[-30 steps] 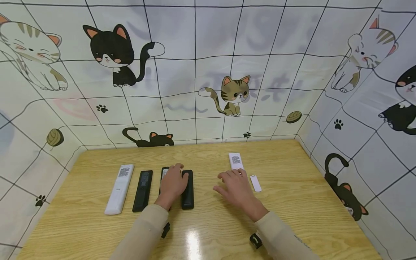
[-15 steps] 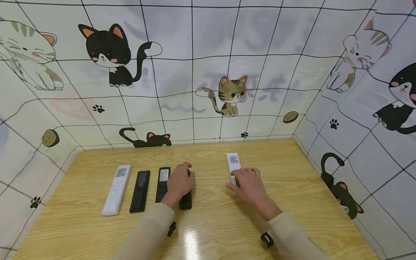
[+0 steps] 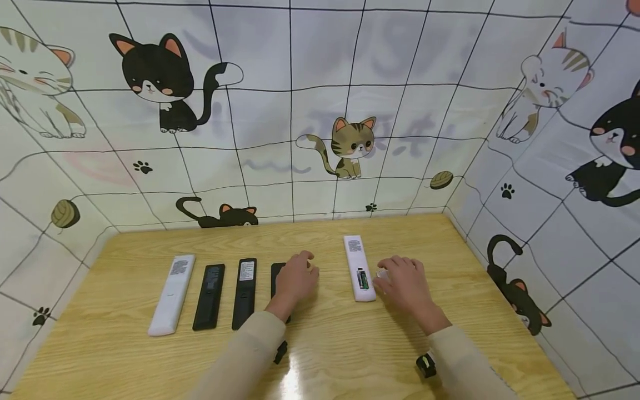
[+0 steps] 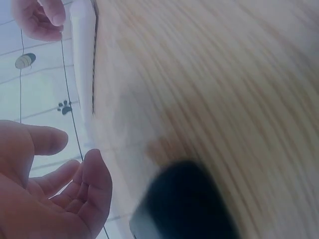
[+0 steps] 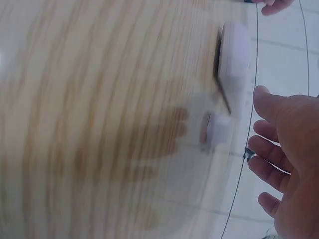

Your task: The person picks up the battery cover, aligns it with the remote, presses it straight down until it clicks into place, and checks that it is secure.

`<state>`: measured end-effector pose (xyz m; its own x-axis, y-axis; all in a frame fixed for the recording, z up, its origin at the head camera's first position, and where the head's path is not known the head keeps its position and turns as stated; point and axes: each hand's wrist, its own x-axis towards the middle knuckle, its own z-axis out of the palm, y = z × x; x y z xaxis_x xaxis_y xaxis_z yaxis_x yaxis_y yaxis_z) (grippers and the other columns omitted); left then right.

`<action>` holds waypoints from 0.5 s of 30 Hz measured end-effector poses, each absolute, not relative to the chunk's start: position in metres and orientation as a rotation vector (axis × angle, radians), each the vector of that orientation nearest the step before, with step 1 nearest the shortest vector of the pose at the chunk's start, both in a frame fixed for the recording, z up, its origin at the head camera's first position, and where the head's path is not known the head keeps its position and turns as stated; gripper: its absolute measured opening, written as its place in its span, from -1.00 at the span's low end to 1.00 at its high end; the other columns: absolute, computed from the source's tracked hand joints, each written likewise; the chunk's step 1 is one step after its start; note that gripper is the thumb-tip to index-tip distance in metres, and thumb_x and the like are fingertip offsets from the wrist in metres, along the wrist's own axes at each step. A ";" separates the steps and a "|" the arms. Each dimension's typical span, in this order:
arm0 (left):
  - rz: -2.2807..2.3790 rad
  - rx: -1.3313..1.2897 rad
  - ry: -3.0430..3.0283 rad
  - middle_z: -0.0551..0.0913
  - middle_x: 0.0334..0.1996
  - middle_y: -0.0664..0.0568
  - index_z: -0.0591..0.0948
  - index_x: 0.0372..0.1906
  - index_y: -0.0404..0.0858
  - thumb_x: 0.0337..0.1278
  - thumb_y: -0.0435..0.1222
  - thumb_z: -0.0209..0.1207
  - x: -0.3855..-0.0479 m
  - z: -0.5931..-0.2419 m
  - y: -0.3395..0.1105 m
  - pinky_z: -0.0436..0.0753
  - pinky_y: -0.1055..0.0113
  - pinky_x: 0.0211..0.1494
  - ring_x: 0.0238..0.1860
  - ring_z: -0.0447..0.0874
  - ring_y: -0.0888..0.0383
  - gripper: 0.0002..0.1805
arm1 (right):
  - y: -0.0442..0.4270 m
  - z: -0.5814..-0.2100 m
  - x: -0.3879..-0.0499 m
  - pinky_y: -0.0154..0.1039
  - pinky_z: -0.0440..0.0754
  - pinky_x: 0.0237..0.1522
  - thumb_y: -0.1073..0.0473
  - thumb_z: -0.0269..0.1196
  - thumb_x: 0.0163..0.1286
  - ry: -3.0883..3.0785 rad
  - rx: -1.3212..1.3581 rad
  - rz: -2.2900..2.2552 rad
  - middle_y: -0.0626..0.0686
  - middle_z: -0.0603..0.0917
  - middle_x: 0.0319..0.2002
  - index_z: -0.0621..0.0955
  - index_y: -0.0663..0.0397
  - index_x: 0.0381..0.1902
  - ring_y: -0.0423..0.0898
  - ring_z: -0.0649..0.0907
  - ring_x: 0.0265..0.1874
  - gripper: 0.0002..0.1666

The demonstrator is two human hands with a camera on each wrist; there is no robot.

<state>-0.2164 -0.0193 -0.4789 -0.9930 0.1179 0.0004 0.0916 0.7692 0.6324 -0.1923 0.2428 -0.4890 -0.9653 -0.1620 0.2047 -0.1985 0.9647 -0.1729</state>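
Note:
In the head view a white remote control (image 3: 355,258) lies face down, its battery compartment uncovered and a green battery (image 3: 363,279) showing inside. My right hand (image 3: 407,286) hovers just right of it, fingers loosely bent, over a small white battery cover (image 3: 382,274) that it partly hides. The right wrist view shows this cover (image 5: 218,131) on the table, apart from the right hand (image 5: 289,159). My left hand (image 3: 298,281) is above the rightmost black remote (image 3: 275,272) and covers much of it. In the left wrist view the left hand (image 4: 55,184) holds nothing.
Left of my hands lie a black remote with a white label (image 3: 244,294), another black remote (image 3: 209,297) and a long white remote (image 3: 171,294), in a row on the wooden table (image 3: 325,344). A cat-print cloth (image 3: 265,122) stands behind and beside the table.
My left hand has moved right, from the labelled black remote to the rightmost one. The right hand has shifted right off the white remote, baring its battery compartment. The head view has turned slightly right.

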 end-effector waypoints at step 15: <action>1.059 0.233 2.789 0.65 -0.04 -0.05 0.51 0.19 -0.18 0.34 -0.13 0.10 -0.221 -0.485 0.031 0.60 0.12 -0.18 -0.14 0.64 0.02 -0.60 | 0.258 -0.492 -0.193 0.22 0.35 0.16 -0.06 0.34 0.29 -2.966 0.273 0.223 0.08 0.65 0.00 0.62 -0.03 0.09 0.13 0.57 0.05 -0.54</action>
